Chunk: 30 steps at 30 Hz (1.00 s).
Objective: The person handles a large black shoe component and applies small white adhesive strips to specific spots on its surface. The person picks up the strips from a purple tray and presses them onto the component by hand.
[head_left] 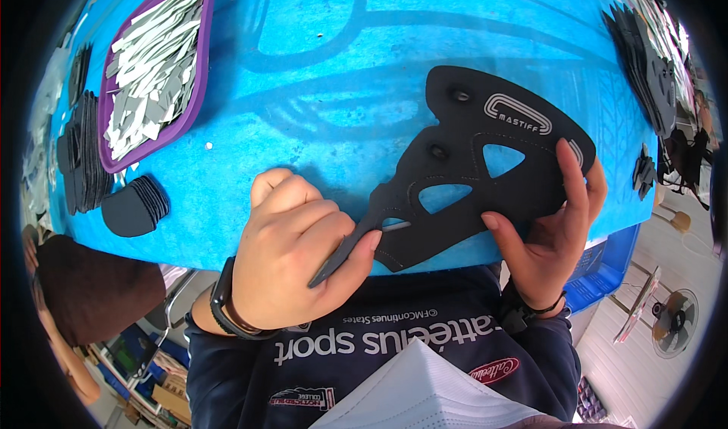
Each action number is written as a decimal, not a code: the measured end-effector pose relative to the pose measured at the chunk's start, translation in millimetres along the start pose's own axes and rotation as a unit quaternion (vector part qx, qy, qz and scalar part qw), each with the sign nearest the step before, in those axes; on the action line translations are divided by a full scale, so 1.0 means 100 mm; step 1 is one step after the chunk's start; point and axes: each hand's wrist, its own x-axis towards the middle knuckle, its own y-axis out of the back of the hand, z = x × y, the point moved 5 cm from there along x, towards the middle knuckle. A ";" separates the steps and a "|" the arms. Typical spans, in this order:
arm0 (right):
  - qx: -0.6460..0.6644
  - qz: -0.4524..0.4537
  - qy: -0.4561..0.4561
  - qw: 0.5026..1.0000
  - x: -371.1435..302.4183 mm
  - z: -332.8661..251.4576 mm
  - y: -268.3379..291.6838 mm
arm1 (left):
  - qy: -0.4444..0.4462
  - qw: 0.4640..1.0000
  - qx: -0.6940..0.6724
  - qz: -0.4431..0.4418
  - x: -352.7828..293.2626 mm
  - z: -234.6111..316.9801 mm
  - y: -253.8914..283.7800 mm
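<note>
Black cut-out panel: right of centre in the frame, tilted, narrow end toward lower left, held at both ends. Nearest the camera, at the lower edge: white face mask, then dark printed shirt. Left hand: fingers curled into a loose fist, thumb pressed against them, pinching the panel's narrow end; black wristband on that wrist. Right hand: thumb and forefinger spread apart on the panel's upper face; remaining fingers partly hidden at its right edge, grip cannot be told. Beyond, blue tabletop. Left of frame: stack of rounded dark pieces, just beside purple tray of white and grey strips. Upper right: stacked dark panels. Farthest, lower right: floor fan.
</note>
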 end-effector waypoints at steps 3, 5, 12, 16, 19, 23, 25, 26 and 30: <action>-0.013 0.000 -0.001 1.000 0.00 0.01 0.01 | 0.002 1.000 0.006 -0.003 0.00 0.00 -0.01; -0.017 0.004 0.000 1.000 -0.01 0.01 0.01 | 0.003 1.000 0.012 -0.007 0.01 0.00 -0.01; -0.089 0.023 0.030 0.995 -0.06 -0.02 0.03 | -0.003 0.998 0.048 -0.028 0.00 0.02 -0.03; -0.007 0.035 0.025 0.999 -0.08 -0.01 0.13 | -0.001 1.000 -0.022 0.016 -0.01 0.01 0.04; 0.251 0.077 0.010 0.965 -0.12 0.07 0.22 | 0.036 0.975 -0.192 0.104 -0.05 -0.05 0.15; 0.341 0.054 0.035 0.938 -0.15 0.06 0.24 | 0.105 0.909 -0.380 0.138 -0.16 0.00 0.07; 0.368 0.053 0.055 0.927 -0.14 0.04 0.24 | 0.075 0.911 -0.381 0.140 -0.17 0.11 0.02; 0.383 0.047 0.057 0.921 -0.13 0.03 0.24 | 0.093 0.889 -0.420 0.154 -0.18 0.12 -0.01; 0.395 0.031 0.064 0.916 -0.11 0.02 0.26 | 0.117 0.846 -0.485 0.186 -0.25 0.19 -0.06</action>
